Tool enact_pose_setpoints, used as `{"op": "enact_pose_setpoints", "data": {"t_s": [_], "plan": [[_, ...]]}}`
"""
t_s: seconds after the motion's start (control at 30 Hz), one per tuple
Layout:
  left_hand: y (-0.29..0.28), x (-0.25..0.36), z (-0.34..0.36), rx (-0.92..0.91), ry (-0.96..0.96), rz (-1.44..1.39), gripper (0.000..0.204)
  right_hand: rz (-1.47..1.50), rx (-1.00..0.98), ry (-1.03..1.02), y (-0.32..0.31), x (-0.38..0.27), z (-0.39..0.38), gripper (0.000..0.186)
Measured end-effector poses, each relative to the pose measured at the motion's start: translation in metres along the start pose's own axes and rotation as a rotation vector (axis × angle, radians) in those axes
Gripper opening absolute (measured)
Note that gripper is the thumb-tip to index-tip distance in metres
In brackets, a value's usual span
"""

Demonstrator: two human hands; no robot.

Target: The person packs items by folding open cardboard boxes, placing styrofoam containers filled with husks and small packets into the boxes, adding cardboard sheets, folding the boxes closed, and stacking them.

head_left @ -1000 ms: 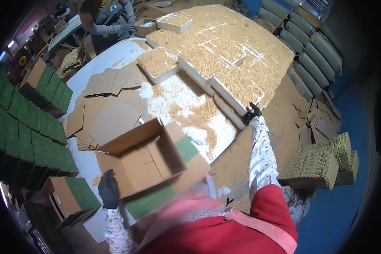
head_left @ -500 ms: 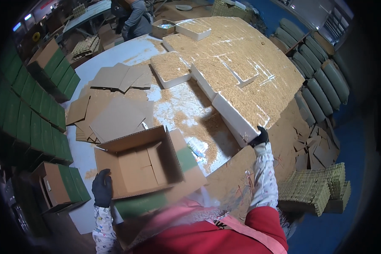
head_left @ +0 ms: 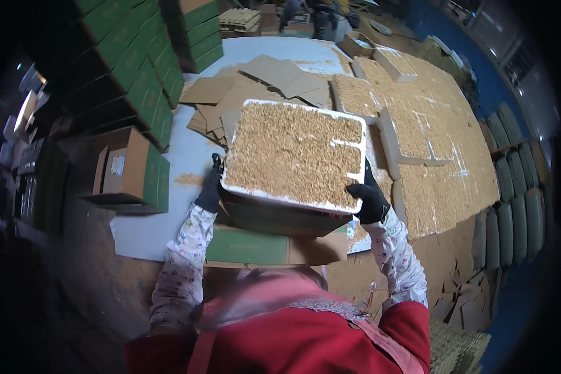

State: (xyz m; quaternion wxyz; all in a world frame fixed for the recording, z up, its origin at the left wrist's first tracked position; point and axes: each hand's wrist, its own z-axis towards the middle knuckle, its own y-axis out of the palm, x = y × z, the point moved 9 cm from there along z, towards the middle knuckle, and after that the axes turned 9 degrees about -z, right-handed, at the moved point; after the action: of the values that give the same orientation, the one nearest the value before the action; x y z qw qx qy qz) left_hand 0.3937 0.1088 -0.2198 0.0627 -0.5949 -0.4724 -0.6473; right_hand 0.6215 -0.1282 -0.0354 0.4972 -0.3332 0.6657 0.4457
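A white foam box, its top filled with tan wood shavings or similar crumbs, is held level above an open cardboard carton. My right hand, black-gloved, grips its right side near the front corner, the thumb over the rim. At the box's left edge is my left hand, also gloved, fingers against the side and partly hidden. The carton's opening is covered by the foam box, so I cannot tell how far the two overlap. A green-and-brown flap spreads from the carton toward me.
More shavings-filled foam boxes cover the table's right side. Flat cardboard sheets lie behind the carton. Stacked green cartons stand at the left, with an open carton below them. Stuffed sacks are piled at the far right.
The foam box has been lifted from the table's right side and brought left over the carton. My left hand has moved from the carton's edge to the foam box's left side; the view has turned left.
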Motion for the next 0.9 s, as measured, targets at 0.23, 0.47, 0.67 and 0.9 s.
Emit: {"op": "enact_pose_setpoints", "data": {"t_s": [0.23,0.47,0.67,0.9], "plan": [[0.086,0.052,-0.059,-0.278,0.329,0.254,0.047,-0.148,0.0,0.164,0.01,0.034,-0.043,0.098],[0.1,0.069,-0.065,-0.206,0.312,0.325,0.047,-0.797,-0.124,0.295,-0.052,0.123,-0.01,0.092],[0.02,0.043,0.081,0.089,0.316,0.704,0.048,-1.838,-0.325,0.668,-0.051,0.169,-0.004,0.056],[-0.016,0.01,0.208,0.156,-0.08,1.578,0.094,-1.498,0.546,-0.345,-0.026,-0.019,-0.025,0.018]]}}
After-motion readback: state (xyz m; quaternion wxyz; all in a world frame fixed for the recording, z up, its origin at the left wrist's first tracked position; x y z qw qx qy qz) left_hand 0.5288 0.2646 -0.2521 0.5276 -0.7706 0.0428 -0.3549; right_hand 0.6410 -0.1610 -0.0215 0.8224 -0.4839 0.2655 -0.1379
